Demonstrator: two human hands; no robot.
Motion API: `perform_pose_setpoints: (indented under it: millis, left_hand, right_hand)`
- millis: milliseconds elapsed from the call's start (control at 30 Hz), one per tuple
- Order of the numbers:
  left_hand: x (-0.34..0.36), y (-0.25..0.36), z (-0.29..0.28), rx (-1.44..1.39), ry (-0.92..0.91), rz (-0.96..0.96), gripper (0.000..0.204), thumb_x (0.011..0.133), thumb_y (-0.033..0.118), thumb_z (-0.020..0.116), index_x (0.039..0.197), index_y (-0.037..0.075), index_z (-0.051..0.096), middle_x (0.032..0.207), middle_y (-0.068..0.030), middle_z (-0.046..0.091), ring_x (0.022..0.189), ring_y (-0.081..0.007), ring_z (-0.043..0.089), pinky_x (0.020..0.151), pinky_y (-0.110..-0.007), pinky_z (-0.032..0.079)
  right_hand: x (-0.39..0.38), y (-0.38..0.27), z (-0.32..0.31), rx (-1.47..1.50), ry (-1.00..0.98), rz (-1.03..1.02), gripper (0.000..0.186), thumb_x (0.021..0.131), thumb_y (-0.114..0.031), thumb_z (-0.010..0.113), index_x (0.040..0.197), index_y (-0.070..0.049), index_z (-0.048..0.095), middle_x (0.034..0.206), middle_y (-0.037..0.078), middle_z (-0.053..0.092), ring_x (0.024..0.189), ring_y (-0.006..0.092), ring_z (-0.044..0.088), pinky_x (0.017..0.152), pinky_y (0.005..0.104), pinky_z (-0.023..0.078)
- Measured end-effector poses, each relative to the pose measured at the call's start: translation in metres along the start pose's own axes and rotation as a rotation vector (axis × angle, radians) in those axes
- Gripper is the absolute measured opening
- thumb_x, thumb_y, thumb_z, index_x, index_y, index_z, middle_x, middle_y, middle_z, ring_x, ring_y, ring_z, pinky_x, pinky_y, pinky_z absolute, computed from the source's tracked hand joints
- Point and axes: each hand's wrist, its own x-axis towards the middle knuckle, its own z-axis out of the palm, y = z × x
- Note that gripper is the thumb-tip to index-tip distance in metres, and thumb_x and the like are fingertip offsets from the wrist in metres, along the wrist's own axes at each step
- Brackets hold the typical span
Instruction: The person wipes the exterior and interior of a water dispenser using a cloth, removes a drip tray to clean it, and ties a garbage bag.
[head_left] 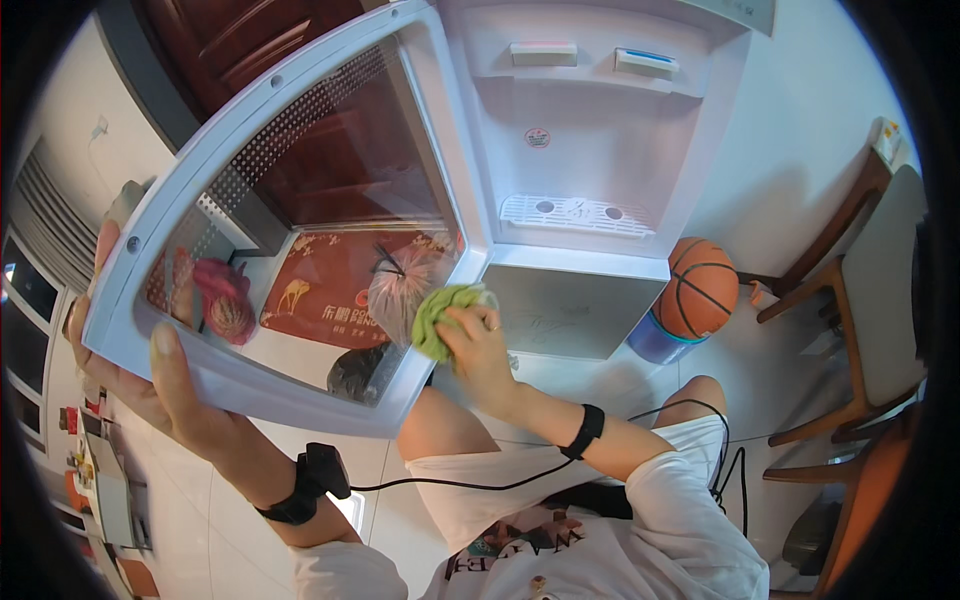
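A white water dispenser stands in front of me with its framed glass door swung open to the left. My left hand grips the outer edge of that door, fingers behind it and thumb on the front. My right hand holds a crumpled green cloth against the hinge-side frame, near the glass's lower right corner. Above the lower silver panel, the recess has two levers and a drip tray.
An orange basketball sits on a blue bucket at right. Wooden chairs stand farther right. Through the glass show a red mat and several bags. A black cable crosses my lap. A dark wooden door is behind.
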Motion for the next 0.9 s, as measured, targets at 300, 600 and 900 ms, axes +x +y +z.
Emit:
perform_pose_setpoints:
  millis: [300,600,900]
  left_hand:
    - [0.000,0.002,0.003,0.053,0.013,0.017,0.055,0.073,0.014,0.058,0.123,0.012,0.035,0.127,-0.0278,0.043,0.116,-0.0354,0.049,0.086,-0.042,0.051]
    - [0.001,0.002,0.000,0.027,0.006,0.034,0.055,0.073,0.013,0.059,0.123,0.012,0.035,0.126,-0.0281,0.045,0.115,-0.0358,0.050,0.084,-0.042,0.052]
    - [-0.001,0.000,0.006,0.020,0.020,0.017,0.055,0.074,0.017,0.059,0.122,0.008,0.035,0.128,-0.0275,0.042,0.115,-0.0360,0.049,0.089,-0.043,0.049]
  right_hand:
    - [0.053,0.059,-0.042,-0.300,-0.060,-0.105,0.031,0.068,-0.003,0.053,0.098,-0.005,0.060,0.108,0.010,0.056,0.100,0.0333,0.049,0.078,0.0406,0.045]
    - [-0.001,-0.020,-0.013,-0.115,-0.191,-0.192,0.032,0.067,-0.008,0.056,0.099,-0.004,0.060,0.108,0.009,0.055,0.101,0.0292,0.048,0.079,0.0384,0.045]
    - [-0.023,-0.052,-0.011,0.117,-0.298,-0.274,0.033,0.068,-0.011,0.056,0.100,-0.005,0.060,0.109,0.007,0.053,0.106,0.0248,0.045,0.082,0.0372,0.044]
